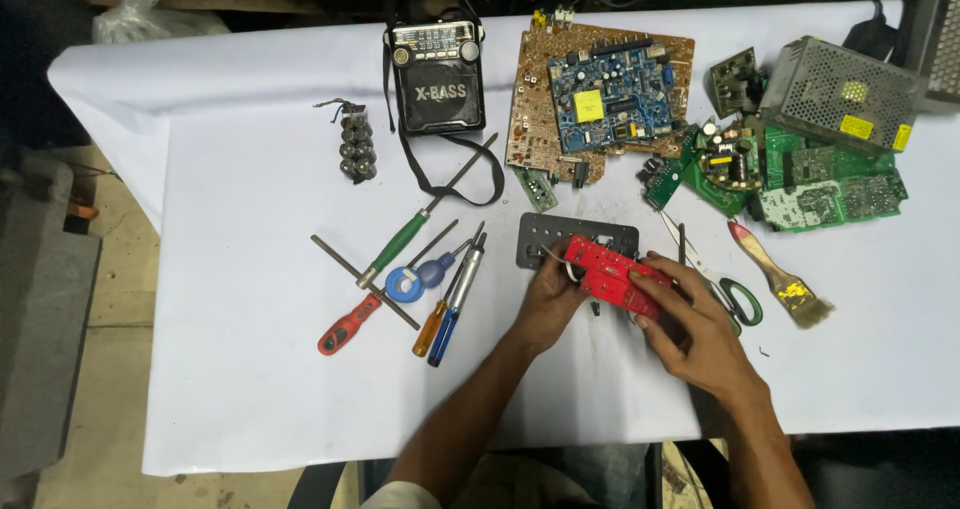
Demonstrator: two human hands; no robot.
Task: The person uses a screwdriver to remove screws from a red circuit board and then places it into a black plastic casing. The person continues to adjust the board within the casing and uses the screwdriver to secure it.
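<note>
Both grips clasping red circuit board (608, 274), left hand (548, 304) at its left end, right hand (690, 329) at its right

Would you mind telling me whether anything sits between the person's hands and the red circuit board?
Nothing visible does. The left hand and the right hand both grip the red circuit board directly, holding it over the dark perforated panel. The scissors lie just beyond the right hand.

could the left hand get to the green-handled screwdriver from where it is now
Probably yes: the green-handled screwdriver lies uncovered on the white tablecloth left of the left hand, nothing between. But that hand grips the red circuit board and must let go.
</note>
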